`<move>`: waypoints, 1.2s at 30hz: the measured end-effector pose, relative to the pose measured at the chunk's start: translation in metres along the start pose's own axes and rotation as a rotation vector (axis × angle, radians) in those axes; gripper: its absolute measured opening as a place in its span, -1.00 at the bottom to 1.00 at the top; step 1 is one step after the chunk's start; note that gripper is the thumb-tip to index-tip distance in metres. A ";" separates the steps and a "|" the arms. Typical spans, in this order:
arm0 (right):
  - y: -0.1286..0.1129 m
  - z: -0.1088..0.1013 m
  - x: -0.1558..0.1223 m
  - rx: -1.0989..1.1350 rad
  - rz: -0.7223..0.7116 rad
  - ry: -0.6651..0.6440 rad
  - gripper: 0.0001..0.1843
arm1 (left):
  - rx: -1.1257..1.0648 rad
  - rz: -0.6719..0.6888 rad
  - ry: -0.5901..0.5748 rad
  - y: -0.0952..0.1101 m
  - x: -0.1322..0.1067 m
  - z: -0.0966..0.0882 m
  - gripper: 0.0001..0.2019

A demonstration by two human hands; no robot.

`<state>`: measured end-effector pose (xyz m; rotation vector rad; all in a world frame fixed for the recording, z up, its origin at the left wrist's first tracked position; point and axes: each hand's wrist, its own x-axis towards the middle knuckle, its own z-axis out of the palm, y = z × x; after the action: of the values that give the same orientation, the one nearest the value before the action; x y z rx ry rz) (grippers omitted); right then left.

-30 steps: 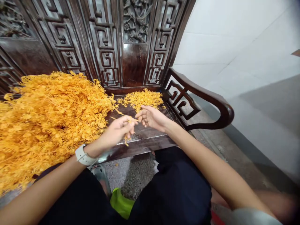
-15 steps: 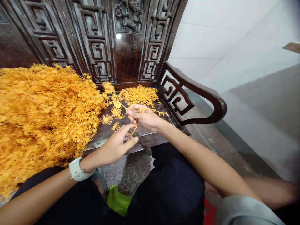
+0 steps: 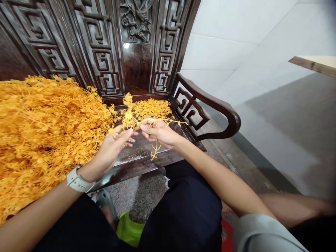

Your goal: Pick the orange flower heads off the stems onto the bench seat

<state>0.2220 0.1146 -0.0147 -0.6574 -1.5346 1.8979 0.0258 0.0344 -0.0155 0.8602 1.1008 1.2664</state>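
Note:
My right hand is closed in a pinch on a yellow plastic flower sprig. The sprig's flowered end points up and to the left, while a bare branching stem hangs below that hand and another sticks out to its right. At the flowered end, my left hand has thumb and finger pressed together on the lower blossoms; its other fingers are partly hidden. A heap of loose yellow flower heads lies on the bench seat just behind my hands.
A large pile of yellow flower sprigs covers the left of the dark wooden bench. Its carved backrest rises behind, and a curved armrest juts out at right. Another person's bare limb shows at lower right.
My left hand has moved up and left from the lower stem to the flowered end and closed there. My right hand keeps hold of the sprig. The view has shifted slightly.

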 end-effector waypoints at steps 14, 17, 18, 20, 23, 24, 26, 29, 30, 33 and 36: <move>0.003 0.001 -0.009 -0.745 -0.373 0.043 -0.52 | -0.071 0.175 0.144 0.029 0.008 -0.031 -0.81; 0.001 0.004 -0.010 -0.890 -0.465 -0.063 -0.56 | -0.108 0.182 0.109 0.033 0.008 -0.034 -0.82; 0.000 0.006 -0.011 -0.942 -0.510 -0.106 -0.57 | -0.115 0.182 0.091 0.034 0.006 -0.034 -0.81; 0.000 0.014 -0.012 -1.043 -0.569 -0.168 -0.56 | -0.120 0.182 0.056 0.036 0.003 -0.031 -0.83; 0.003 0.030 -0.014 -1.169 -0.570 -0.215 -0.56 | -0.117 0.189 0.025 0.038 -0.001 -0.025 -0.81; 0.006 0.036 -0.015 -1.200 -0.561 -0.230 -0.55 | -0.115 0.196 0.020 0.039 -0.002 -0.024 -0.77; 0.012 0.047 -0.015 -1.237 -0.545 -0.260 -0.54 | -0.108 0.206 0.016 0.039 -0.003 -0.022 -0.69; 0.020 0.059 -0.016 -1.252 -0.550 -0.284 -0.45 | -0.102 0.212 0.017 0.039 -0.004 -0.023 -0.63; 0.021 0.061 -0.016 -1.253 -0.569 -0.290 -0.44 | -0.098 0.209 0.014 0.039 -0.005 -0.024 -0.62; 0.020 0.064 -0.020 -1.207 -0.643 -0.267 -0.55 | -0.056 0.223 0.001 0.037 -0.008 -0.028 -0.57; 0.012 0.062 -0.026 -1.014 -0.679 -0.106 -0.74 | 0.042 0.260 0.019 0.033 -0.011 -0.030 -0.51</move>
<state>0.1941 0.0518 -0.0138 -0.3313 -2.3773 0.5928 -0.0115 0.0261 0.0088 1.0499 1.0577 1.4716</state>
